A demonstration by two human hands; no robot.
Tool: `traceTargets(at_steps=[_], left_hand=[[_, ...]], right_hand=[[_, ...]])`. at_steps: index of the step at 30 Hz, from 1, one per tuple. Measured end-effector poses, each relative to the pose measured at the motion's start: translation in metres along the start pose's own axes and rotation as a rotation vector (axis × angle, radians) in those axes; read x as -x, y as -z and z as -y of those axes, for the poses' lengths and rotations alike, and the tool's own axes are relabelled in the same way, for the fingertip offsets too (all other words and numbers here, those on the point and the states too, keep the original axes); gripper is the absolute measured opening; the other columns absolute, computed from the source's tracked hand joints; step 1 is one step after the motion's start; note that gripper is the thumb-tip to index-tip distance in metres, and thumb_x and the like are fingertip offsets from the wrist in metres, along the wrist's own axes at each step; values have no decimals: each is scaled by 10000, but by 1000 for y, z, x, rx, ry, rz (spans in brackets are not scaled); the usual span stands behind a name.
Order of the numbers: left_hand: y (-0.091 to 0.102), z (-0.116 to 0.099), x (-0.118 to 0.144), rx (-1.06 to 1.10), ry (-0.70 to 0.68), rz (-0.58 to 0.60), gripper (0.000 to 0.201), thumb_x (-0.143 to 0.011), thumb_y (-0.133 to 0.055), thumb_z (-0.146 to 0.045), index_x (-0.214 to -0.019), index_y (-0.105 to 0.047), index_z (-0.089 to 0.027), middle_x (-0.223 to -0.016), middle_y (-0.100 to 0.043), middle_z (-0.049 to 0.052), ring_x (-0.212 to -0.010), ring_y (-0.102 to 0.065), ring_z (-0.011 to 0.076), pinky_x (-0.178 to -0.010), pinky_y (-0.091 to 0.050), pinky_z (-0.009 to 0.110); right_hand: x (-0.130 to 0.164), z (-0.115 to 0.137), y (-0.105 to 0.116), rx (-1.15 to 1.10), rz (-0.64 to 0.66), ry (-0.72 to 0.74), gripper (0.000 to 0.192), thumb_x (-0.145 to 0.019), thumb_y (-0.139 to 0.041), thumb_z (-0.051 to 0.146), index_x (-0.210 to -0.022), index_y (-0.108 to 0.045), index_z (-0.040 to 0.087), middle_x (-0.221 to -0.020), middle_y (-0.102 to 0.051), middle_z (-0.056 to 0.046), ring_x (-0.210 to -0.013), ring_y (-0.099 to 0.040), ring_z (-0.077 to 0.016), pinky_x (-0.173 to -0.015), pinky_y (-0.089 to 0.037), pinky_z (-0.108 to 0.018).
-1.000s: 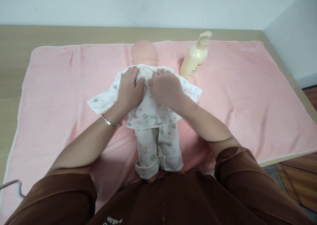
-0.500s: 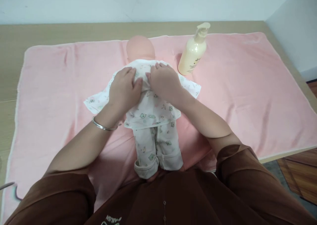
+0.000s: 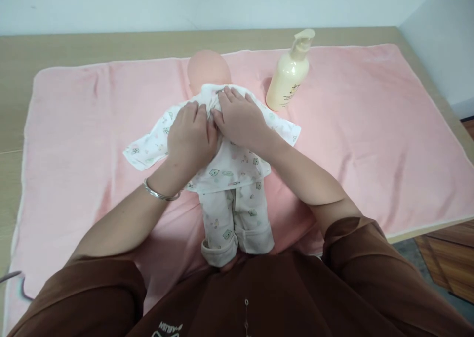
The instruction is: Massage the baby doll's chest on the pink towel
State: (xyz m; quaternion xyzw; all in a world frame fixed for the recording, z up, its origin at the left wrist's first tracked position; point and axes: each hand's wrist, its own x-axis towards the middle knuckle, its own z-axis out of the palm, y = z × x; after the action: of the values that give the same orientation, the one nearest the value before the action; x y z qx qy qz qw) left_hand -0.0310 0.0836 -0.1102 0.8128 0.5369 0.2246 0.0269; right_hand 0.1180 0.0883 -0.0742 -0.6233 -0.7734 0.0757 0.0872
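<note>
A baby doll lies on its front, its bald head at the far end and its face hidden. It wears a white printed shirt and matching pants with turned-up cuffs. My left hand rests open on the left of the doll's upper back. My right hand lies flat on the upper back near the neck, fingers stretched forward. Between my hands, which nearly touch at the thumbs, the shirt fabric is creased and pushed together. The fingertips of my left hand are partly hidden.
A pale yellow pump bottle stands right of the doll's head. Beneath everything is a pink mat on a wooden table, with a wall behind. A dark thin cable-like thing shows at the lower left.
My left hand has shifted right, close against my right hand. My right hand has moved slightly left and up. The shirt between them has bunched, and more of its left sleeve shows.
</note>
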Motion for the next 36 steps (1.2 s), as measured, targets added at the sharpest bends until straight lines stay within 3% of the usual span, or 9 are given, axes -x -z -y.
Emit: traceTargets(at_steps=[5, 7, 9, 12, 16, 21, 25, 29, 36], left_hand=[[-2, 25, -22, 116, 103, 123, 495, -1004, -341, -464, -1270, -610, -145, -1342, -630, 184, -1352, -547, 384, -1179, -454, 566], [-1, 23, -21, 173, 104, 122, 526, -1020, -319, -538, -1287, -601, -184, -1356, -627, 160, -1400, -515, 373, -1228, -406, 548], [1, 13, -13, 154, 97, 111, 595, -1035, -271, -526, -1358, -573, -127, -1400, -596, 200, -1438, -482, 388, -1253, -371, 548], [6, -4, 1, 73, 72, 100, 648, -1037, -231, -415, -1455, -494, 5, -1511, -511, 268, -1507, -411, 402, -1292, -320, 550], [6, 3, -5, 137, 85, 129, 621, -1000, -321, -438, -1441, -536, -55, -1556, -509, 215, -1508, -429, 371, -1299, -331, 544], [-4, 26, -25, 264, 165, 138, 695, -1007, -284, -652, -1364, -562, -124, -1421, -610, 157, -1419, -506, 337, -1269, -360, 552], [-4, 13, -13, 224, 120, 115, 676, -1045, -203, -571, -1399, -512, -84, -1487, -519, 225, -1480, -419, 379, -1294, -301, 557], [2, 0, 0, 178, 42, 66, 548, -1049, -273, -444, -1450, -500, -146, -1498, -541, 186, -1481, -431, 367, -1279, -322, 559], [-7, 14, -15, 265, 138, 92, 606, -997, -321, -493, -1435, -517, -123, -1522, -525, 186, -1498, -423, 358, -1299, -300, 528]], right_hand=[[20, 15, 9, 79, 13, 95, 518, -1043, -299, 166, -1461, -507, -58, -1548, -534, -267, -1486, -487, -331, -1249, -388, -450], [21, 14, 14, 62, 22, 116, 468, -1022, -304, 145, -1330, -623, -4, -1408, -656, -241, -1351, -602, -311, -1156, -479, -424], [15, 7, 16, 8, 27, 94, 441, -1034, -297, 170, -1224, -674, 42, -1299, -712, -205, -1240, -655, -294, -1087, -521, -409], [-2, -6, 10, -49, 18, 9, 489, -1068, -275, 235, -1372, -587, 13, -1467, -617, -198, -1366, -574, -316, -1192, -436, -454], [-9, -4, -2, 28, 8, -81, 578, -1082, -260, 291, -1570, -373, 2, -1662, -407, -189, -1536, -369, -388, -1283, -300, -539], [10, 16, 0, 41, 24, -58, 575, -1080, -285, 267, -1592, -350, 15, -1654, -399, -237, -1530, -366, -442, -1240, -338, -626], [11, 15, 7, -1, 74, -30, 557, -1071, -303, 217, -1588, -374, 22, -1657, -391, -241, -1538, -366, -430, -1235, -378, -588], [-1, 3, 4, -55, 36, -60, 535, -1078, -316, 270, -1530, -456, 22, -1644, -436, -193, -1528, -385, -407, -1261, -353, -595], [11, 17, 2, 35, 28, -45, 576, -1080, -317, 268, -1571, -380, -26, -1633, -430, -247, -1536, -380, -423, -1253, -348, -612]])
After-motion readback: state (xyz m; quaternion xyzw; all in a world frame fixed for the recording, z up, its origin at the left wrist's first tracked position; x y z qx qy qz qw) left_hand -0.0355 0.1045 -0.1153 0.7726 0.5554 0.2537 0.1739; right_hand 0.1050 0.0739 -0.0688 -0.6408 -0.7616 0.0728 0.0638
